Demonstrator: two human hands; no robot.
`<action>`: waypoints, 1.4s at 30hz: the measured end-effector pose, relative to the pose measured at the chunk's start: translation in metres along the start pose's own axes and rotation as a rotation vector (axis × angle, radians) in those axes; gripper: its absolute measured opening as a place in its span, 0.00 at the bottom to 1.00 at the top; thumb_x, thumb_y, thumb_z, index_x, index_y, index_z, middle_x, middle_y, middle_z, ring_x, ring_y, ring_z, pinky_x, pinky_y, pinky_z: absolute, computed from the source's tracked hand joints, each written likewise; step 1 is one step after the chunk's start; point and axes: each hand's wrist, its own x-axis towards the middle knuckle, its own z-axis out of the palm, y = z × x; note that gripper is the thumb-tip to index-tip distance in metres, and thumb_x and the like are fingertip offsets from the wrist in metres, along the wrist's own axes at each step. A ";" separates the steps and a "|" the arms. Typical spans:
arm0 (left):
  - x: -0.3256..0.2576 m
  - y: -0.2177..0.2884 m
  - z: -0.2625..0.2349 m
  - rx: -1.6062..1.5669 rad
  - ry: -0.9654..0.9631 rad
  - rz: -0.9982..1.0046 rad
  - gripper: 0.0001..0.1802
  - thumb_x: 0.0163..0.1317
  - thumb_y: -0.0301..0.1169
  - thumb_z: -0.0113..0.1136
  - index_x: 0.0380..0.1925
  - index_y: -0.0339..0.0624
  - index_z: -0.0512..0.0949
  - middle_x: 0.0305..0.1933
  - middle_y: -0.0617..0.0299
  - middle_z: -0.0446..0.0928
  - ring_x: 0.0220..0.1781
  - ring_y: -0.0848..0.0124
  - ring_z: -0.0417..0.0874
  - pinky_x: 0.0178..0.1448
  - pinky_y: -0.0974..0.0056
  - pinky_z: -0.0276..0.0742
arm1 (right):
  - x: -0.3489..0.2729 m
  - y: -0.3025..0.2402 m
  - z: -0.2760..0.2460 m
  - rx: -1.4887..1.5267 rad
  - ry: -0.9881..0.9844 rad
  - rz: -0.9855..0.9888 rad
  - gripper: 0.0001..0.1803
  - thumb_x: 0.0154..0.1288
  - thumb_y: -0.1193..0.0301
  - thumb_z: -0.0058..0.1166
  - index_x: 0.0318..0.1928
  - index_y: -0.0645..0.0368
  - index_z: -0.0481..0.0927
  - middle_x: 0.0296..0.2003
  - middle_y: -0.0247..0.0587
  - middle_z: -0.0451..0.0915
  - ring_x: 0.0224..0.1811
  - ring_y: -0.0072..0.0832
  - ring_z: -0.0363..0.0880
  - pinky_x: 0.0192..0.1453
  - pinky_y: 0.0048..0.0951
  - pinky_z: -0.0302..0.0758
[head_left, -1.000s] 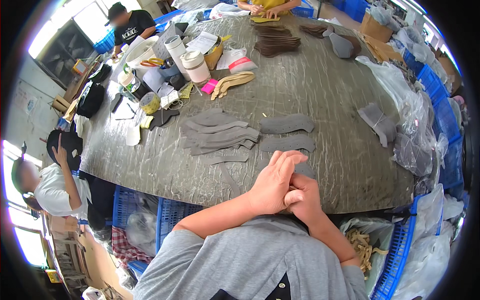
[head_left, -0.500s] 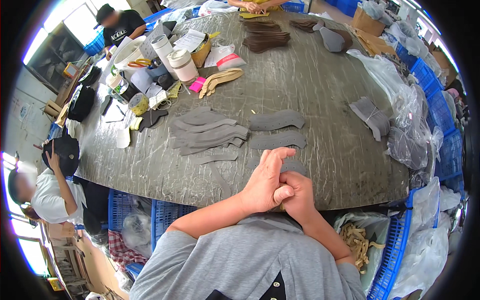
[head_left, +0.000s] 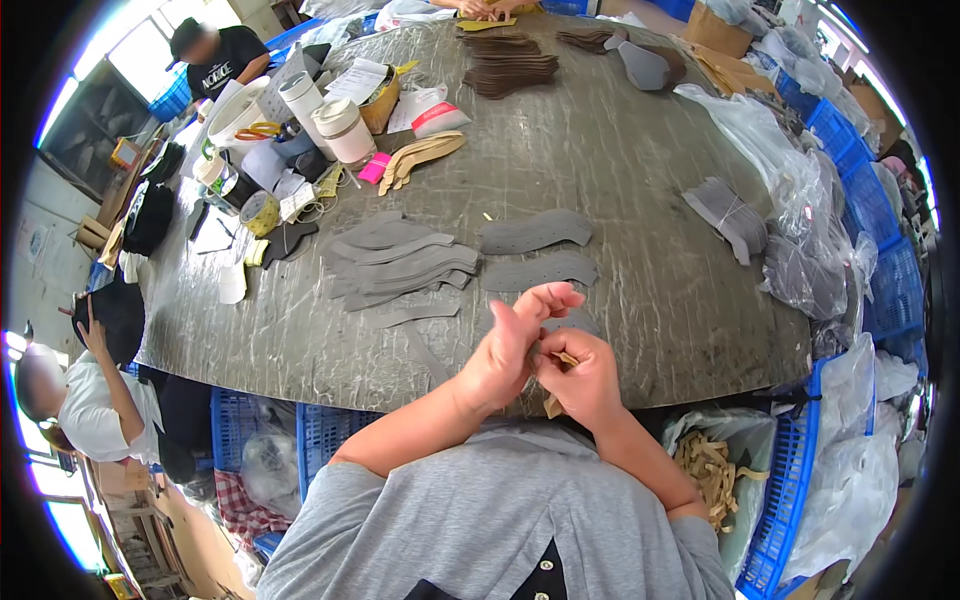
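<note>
My left hand (head_left: 508,348) and my right hand (head_left: 582,382) meet over the front edge of the grey table (head_left: 640,160). The right hand pinches a thin tan strip (head_left: 566,357), and its lower end (head_left: 550,406) hangs under the hand. My left hand presses against the right, with its thumb up and its fingers stretched out; whether it grips anything is hidden. A grey cut piece (head_left: 578,322) lies on the table just behind the hands. Two more grey pieces (head_left: 535,232) lie beyond it, and a fanned pile of grey pieces (head_left: 405,265) sits to their left.
Tape rolls, white cups and papers (head_left: 300,110) crowd the far left, with tan pieces (head_left: 420,155) beside them. Dark stacks (head_left: 510,65) lie at the back and a grey bundle (head_left: 728,215) at the right. Plastic bags and blue crates (head_left: 850,300) line the right. A seated person (head_left: 90,400) is at the left.
My hands stay together at the table's front edge. The left fingers have lifted and spread, and the tan strip now shows between the hands.
</note>
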 end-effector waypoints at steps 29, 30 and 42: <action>-0.007 0.007 -0.013 0.463 -0.088 0.274 0.11 0.64 0.21 0.57 0.45 0.44 0.79 0.57 0.56 0.74 0.56 0.60 0.74 0.58 0.56 0.72 | -0.002 0.005 -0.013 0.815 -0.004 0.353 0.05 0.69 0.76 0.44 0.41 0.57 0.75 0.33 0.34 0.76 0.29 0.18 0.71 0.30 0.17 0.66; -0.007 0.013 -0.016 0.755 -0.101 0.402 0.12 0.60 0.19 0.62 0.42 0.45 0.81 0.56 0.56 0.75 0.56 0.58 0.74 0.57 0.55 0.72 | -0.002 0.007 -0.015 0.827 0.006 0.351 0.07 0.69 0.76 0.42 0.41 0.57 0.74 0.35 0.36 0.77 0.31 0.20 0.73 0.30 0.18 0.67; -0.037 0.005 -0.063 1.017 0.067 0.504 0.15 0.45 0.15 0.69 0.32 0.45 0.80 0.38 0.62 0.77 0.38 0.63 0.76 0.39 0.63 0.72 | -0.130 0.079 -0.225 0.906 0.494 0.283 0.02 0.63 0.70 0.47 0.37 0.49 0.72 0.23 0.29 0.68 0.23 0.19 0.67 0.21 0.20 0.59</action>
